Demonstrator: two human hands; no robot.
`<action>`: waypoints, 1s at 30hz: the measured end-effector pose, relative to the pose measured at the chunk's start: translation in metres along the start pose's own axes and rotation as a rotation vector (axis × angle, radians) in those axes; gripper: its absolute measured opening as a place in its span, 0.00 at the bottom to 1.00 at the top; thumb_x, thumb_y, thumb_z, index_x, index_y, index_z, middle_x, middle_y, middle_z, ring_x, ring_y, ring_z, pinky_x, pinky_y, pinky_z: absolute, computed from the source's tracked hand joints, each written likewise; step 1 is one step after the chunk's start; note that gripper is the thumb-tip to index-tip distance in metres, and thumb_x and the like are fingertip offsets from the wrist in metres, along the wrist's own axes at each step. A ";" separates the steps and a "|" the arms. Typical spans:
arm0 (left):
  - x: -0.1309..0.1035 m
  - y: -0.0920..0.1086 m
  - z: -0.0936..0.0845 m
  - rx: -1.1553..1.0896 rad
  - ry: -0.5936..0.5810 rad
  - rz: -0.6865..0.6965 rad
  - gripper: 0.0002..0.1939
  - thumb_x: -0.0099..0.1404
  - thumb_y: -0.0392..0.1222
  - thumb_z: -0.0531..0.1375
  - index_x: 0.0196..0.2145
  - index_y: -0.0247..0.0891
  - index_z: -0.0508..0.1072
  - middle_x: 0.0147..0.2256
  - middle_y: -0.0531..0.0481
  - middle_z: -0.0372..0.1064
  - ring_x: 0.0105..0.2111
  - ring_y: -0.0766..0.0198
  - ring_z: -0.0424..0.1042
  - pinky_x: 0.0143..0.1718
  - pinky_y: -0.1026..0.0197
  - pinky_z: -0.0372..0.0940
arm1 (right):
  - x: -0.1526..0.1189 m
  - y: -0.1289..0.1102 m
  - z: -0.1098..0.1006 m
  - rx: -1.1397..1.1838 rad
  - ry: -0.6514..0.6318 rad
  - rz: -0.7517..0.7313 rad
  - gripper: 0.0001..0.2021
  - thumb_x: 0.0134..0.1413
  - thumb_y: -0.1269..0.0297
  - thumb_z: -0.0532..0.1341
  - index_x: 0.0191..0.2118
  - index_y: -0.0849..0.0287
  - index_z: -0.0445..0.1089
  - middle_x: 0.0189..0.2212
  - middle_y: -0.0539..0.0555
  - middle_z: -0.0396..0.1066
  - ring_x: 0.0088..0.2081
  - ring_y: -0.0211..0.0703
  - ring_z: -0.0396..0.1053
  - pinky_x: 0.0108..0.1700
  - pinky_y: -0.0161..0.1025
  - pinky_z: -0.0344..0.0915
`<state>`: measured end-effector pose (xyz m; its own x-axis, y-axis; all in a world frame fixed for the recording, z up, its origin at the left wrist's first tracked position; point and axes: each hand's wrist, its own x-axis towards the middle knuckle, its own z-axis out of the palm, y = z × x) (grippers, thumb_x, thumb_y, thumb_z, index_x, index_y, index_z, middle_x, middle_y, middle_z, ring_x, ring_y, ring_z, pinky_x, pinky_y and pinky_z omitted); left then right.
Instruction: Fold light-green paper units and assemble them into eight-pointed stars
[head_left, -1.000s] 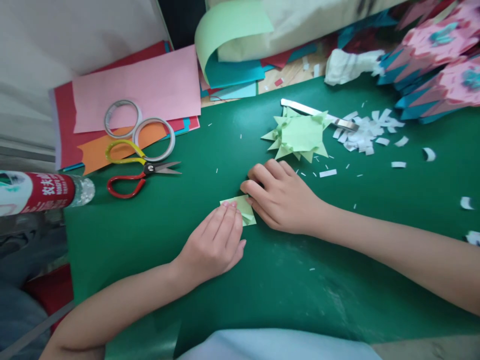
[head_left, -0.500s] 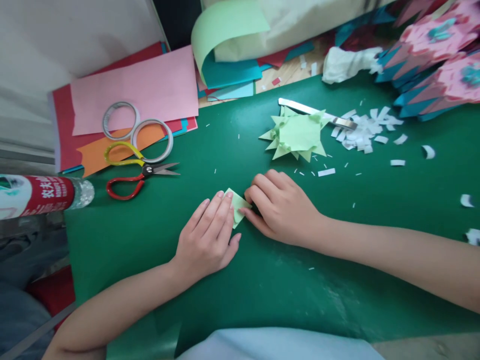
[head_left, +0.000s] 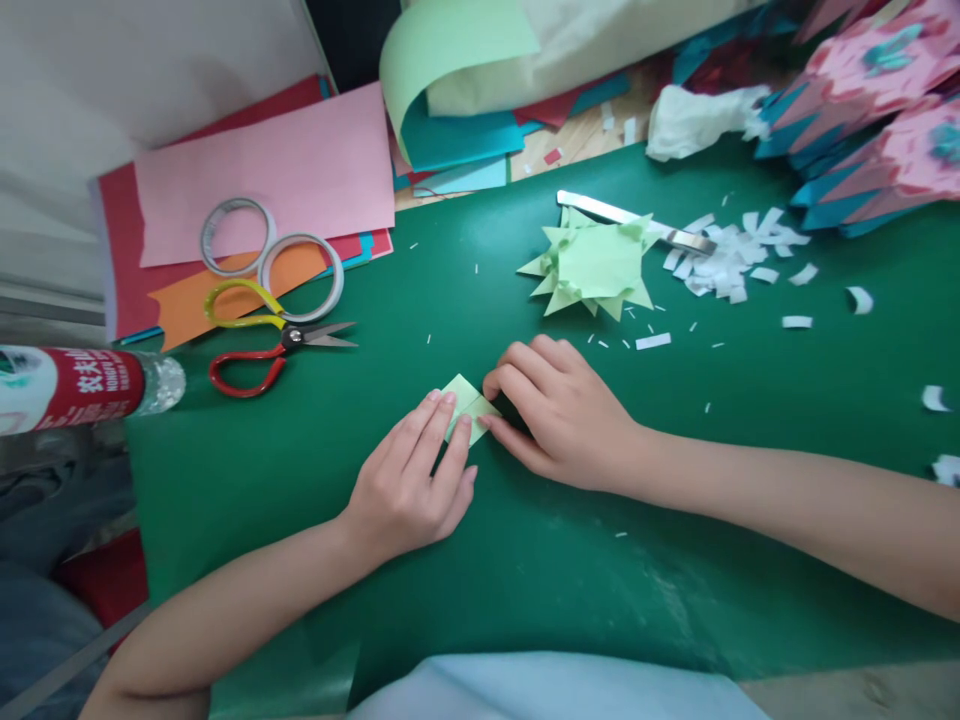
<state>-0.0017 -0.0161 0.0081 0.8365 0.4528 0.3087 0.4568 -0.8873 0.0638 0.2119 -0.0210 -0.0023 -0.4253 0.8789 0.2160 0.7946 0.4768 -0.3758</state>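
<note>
A small folded piece of light green paper (head_left: 465,389) lies on the green table between my hands, a fold line showing across it. My left hand (head_left: 409,490) rests with fingers stretched out, their tips pressing on the paper's left part. At the paper's right corner, my right hand (head_left: 566,415) is closed, with thumb and index finger pinching it. Just beyond my right hand sits a spiky light green paper piece (head_left: 600,262), with a metal tool like tweezers (head_left: 611,211) partly behind it.
Scissors (head_left: 289,336) with yellow and red handles and two tape rolls (head_left: 336,290) lie at the left, near coloured paper sheets (head_left: 300,160). A bottle (head_left: 90,385) lies at the left edge. White paper scraps (head_left: 720,265) and pink-blue paper pieces (head_left: 892,150) are at the right.
My left fingers have drawn back slightly to the left and spread, uncovering more of the green paper. My right hand stays at the paper's right corner, almost unmoved.
</note>
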 end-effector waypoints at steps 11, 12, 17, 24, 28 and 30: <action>0.004 -0.013 0.003 -0.120 0.000 -0.003 0.14 0.63 0.34 0.60 0.47 0.26 0.74 0.52 0.31 0.72 0.57 0.46 0.69 0.54 0.50 0.72 | 0.004 0.005 -0.002 0.141 0.048 -0.008 0.08 0.63 0.67 0.54 0.33 0.60 0.66 0.30 0.53 0.68 0.32 0.41 0.57 0.34 0.40 0.49; 0.004 -0.014 0.003 -0.120 -0.001 -0.004 0.13 0.63 0.33 0.60 0.46 0.26 0.74 0.52 0.32 0.72 0.57 0.46 0.69 0.54 0.49 0.72 | 0.004 0.005 -0.002 0.126 0.059 -0.019 0.08 0.63 0.67 0.54 0.32 0.60 0.66 0.28 0.53 0.68 0.31 0.41 0.57 0.33 0.40 0.49; 0.007 -0.013 0.002 -0.093 0.032 -0.011 0.12 0.63 0.30 0.62 0.45 0.28 0.74 0.51 0.33 0.73 0.57 0.44 0.69 0.53 0.47 0.72 | 0.004 0.009 -0.002 -0.024 0.097 -0.143 0.12 0.64 0.67 0.54 0.28 0.58 0.66 0.27 0.52 0.67 0.30 0.40 0.56 0.33 0.39 0.52; 0.003 -0.014 0.004 -0.136 0.017 -0.013 0.14 0.63 0.27 0.61 0.48 0.26 0.73 0.52 0.30 0.71 0.58 0.46 0.67 0.55 0.49 0.71 | 0.003 0.016 -0.002 -0.143 0.159 -0.369 0.12 0.62 0.70 0.57 0.25 0.59 0.65 0.23 0.50 0.64 0.27 0.38 0.54 0.30 0.39 0.53; 0.002 -0.015 0.006 -0.151 0.026 -0.024 0.14 0.64 0.28 0.60 0.48 0.27 0.72 0.52 0.31 0.71 0.58 0.47 0.67 0.54 0.49 0.72 | 0.002 0.017 -0.005 -0.147 0.177 -0.492 0.11 0.63 0.72 0.56 0.28 0.60 0.67 0.24 0.50 0.64 0.28 0.37 0.57 0.29 0.38 0.55; 0.003 -0.015 0.006 -0.146 0.033 -0.026 0.14 0.63 0.28 0.61 0.48 0.26 0.72 0.52 0.31 0.72 0.58 0.47 0.68 0.54 0.49 0.72 | 0.002 0.018 -0.006 -0.153 0.185 -0.527 0.10 0.64 0.73 0.55 0.30 0.61 0.67 0.24 0.50 0.64 0.28 0.37 0.59 0.29 0.37 0.56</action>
<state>-0.0041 -0.0011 0.0021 0.8135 0.4746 0.3362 0.4269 -0.8798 0.2091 0.2275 -0.0106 -0.0028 -0.7090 0.4999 0.4975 0.5554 0.8305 -0.0431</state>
